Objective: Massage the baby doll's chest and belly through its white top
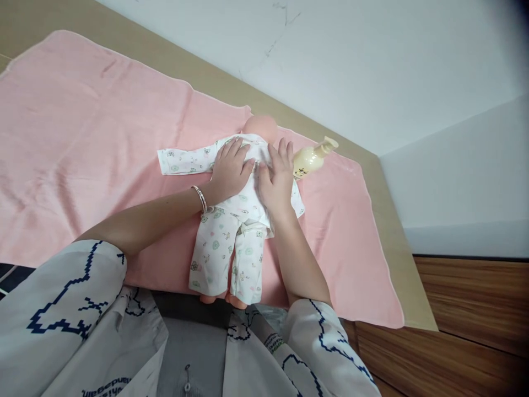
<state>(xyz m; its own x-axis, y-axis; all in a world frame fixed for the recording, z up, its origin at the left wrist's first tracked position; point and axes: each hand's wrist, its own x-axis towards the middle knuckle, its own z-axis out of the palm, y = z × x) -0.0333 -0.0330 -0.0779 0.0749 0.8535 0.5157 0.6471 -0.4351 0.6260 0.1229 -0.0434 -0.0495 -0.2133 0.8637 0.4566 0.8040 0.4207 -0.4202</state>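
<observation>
A baby doll (243,212) lies on the pink blanket (103,138), its head (260,127) away from me and its feet near the blanket's front edge. It wears a white shirt and trousers with small green and pink prints. One sleeve stretches out to the left. My left hand (230,171) rests on the left of the doll's chest, fingers extended. On the right of the chest lies my right hand (278,176), fingers spread and thumb toward the middle. Both palms are hidden. Just past my right fingers, a pale yellow pump bottle (309,160) leans or lies on the blanket.
The blanket covers a tan table surface (397,264). A white wall (330,60) runs along the far side. Brown wooden panels (467,314) are at the lower right. A dark cloth with white lines (12,275) shows at the left edge.
</observation>
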